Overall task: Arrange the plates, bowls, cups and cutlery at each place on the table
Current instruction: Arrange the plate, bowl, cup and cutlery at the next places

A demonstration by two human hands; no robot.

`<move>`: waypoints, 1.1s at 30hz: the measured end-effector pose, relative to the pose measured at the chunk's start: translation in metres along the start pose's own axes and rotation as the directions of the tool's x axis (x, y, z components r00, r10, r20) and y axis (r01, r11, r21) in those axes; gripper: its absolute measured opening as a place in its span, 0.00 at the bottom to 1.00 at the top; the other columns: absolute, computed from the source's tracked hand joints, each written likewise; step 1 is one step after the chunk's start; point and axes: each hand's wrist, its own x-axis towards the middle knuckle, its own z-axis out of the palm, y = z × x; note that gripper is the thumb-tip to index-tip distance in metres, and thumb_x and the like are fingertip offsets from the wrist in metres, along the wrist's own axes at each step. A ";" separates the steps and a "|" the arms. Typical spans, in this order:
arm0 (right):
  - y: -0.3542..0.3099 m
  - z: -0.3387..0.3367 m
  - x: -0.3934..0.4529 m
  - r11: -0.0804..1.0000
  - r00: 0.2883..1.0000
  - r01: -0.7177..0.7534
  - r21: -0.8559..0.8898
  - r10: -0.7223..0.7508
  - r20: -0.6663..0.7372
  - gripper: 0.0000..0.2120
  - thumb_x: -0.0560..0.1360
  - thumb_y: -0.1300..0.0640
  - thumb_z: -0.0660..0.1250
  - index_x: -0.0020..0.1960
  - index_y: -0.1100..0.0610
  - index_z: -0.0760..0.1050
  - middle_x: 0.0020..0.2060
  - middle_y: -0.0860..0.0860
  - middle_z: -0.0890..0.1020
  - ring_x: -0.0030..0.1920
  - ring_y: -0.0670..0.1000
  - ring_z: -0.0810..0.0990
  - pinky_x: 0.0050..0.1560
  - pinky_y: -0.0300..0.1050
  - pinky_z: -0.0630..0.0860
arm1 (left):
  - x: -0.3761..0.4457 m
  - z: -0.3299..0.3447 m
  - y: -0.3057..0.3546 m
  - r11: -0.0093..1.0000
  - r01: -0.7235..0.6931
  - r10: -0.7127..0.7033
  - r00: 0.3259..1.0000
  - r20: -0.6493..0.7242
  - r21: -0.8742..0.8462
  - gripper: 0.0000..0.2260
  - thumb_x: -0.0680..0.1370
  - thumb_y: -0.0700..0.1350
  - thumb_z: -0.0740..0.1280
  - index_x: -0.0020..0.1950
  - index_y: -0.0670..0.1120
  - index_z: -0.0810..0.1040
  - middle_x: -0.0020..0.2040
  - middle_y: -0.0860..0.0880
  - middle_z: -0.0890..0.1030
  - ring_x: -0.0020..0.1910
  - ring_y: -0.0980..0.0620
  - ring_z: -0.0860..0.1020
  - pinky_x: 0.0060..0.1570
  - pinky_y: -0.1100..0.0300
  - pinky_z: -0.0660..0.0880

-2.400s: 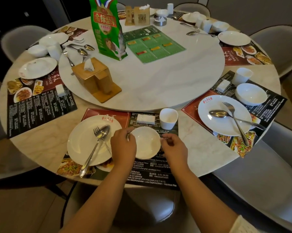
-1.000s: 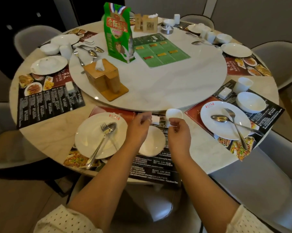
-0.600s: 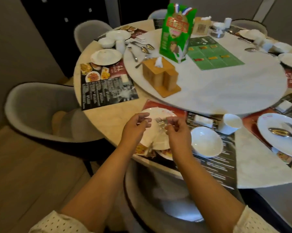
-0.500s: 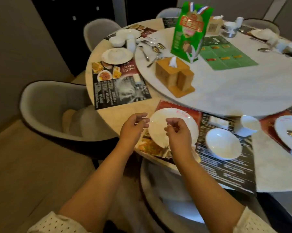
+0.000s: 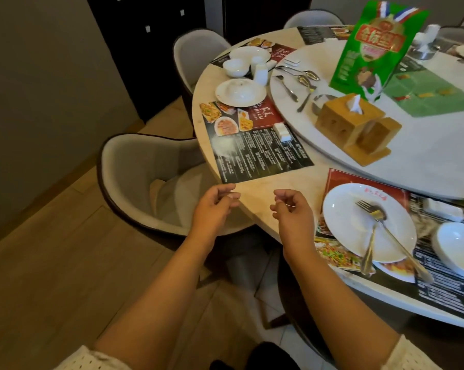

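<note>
While swinging away from the setting just finished, now hovering both hands over the table edge (image 5: 255,217), left of the dinner plate (image 5: 364,222). Left hand (image 5: 215,206) and right hand (image 5: 292,212) hanging loosely curled, holding nothing. Fork (image 5: 394,236) and spoon (image 5: 372,236) lying crossed on that plate again, small bowl (image 5: 460,249) sitting right of it; likely meaning that place is done. Facing next the menu placemat (image 5: 255,148) beyond the plate, bare except for a small white rest (image 5: 283,130). Waiting farther off: a covered plate (image 5: 240,92), bowl (image 5: 235,68) and cup (image 5: 260,73), with loose cutlery (image 5: 297,81) on the turntable (image 5: 412,161).
</note>
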 end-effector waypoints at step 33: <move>-0.061 0.292 0.223 0.979 0.923 -0.148 0.142 0.188 -0.335 0.11 0.78 0.62 0.63 0.46 0.47 0.75 0.48 0.51 0.82 0.48 0.52 0.82 0.44 0.44 0.79 | 0.378 -0.136 0.059 0.995 0.030 -0.064 0.928 0.368 0.097 0.10 0.80 0.39 0.61 0.54 0.51 0.79 0.50 0.51 0.84 0.50 0.53 0.81 0.50 0.60 0.77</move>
